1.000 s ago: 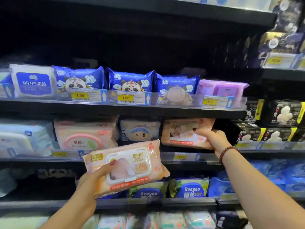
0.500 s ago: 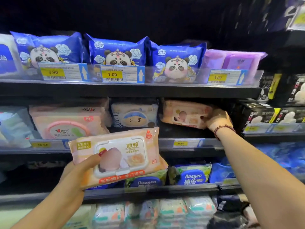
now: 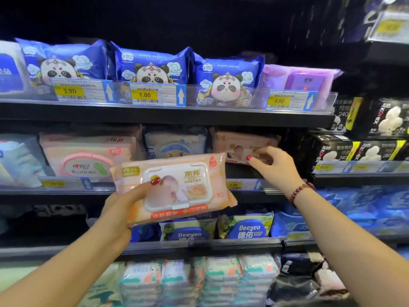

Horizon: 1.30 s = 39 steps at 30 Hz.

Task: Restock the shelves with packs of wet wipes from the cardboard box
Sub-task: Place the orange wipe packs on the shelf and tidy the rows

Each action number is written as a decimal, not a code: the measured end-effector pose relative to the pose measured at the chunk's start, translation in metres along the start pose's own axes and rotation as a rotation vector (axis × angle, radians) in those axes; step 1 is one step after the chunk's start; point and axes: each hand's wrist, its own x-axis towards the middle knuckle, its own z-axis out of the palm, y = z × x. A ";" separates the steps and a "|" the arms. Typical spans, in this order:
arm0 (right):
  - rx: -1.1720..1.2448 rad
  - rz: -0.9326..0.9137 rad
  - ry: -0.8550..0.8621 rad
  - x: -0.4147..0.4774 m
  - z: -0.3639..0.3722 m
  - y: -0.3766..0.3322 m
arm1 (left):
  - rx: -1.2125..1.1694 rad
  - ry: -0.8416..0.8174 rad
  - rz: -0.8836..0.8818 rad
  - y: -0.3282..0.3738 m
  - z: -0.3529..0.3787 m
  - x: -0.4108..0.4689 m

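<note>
My left hand (image 3: pixel 124 209) grips a peach pack of wet wipes (image 3: pixel 177 187) by its left end, thumb on its front, and holds it up in front of the second shelf (image 3: pixel 155 191). The pack has a white flip lid and a baby picture. My right hand (image 3: pixel 275 167) reaches into the second shelf and pinches the lower right edge of a second peach pack (image 3: pixel 239 145), which lies deep in the shelf's shadow. A dark gap shows under that pack. The cardboard box is out of view.
Blue panda packs (image 3: pixel 152 67) and a purple pack (image 3: pixel 305 80) fill the top shelf. Pink packs (image 3: pixel 88 154) and a blue-capped pack (image 3: pixel 174 145) stand left of my right hand. Deeyeo packs (image 3: pixel 245 229) are below, black packs (image 3: pixel 354 151) to the right.
My right hand has pushed the second peach pack further back into the second shelf. My left hand has carried its pack up and to the right, closer to that slot.
</note>
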 end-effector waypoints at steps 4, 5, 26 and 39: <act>0.511 0.067 -0.327 -0.032 -0.015 -0.024 | -0.018 -0.102 0.046 0.028 0.051 -0.015; 0.568 0.063 -0.379 -0.036 -0.018 -0.027 | -0.013 -0.115 0.047 0.032 0.061 -0.013; -0.019 0.135 0.139 0.040 -0.025 0.042 | 1.110 -0.116 0.054 0.020 0.194 0.072; -0.043 0.122 0.202 0.045 -0.003 0.073 | 1.295 -0.094 0.320 0.000 0.206 0.114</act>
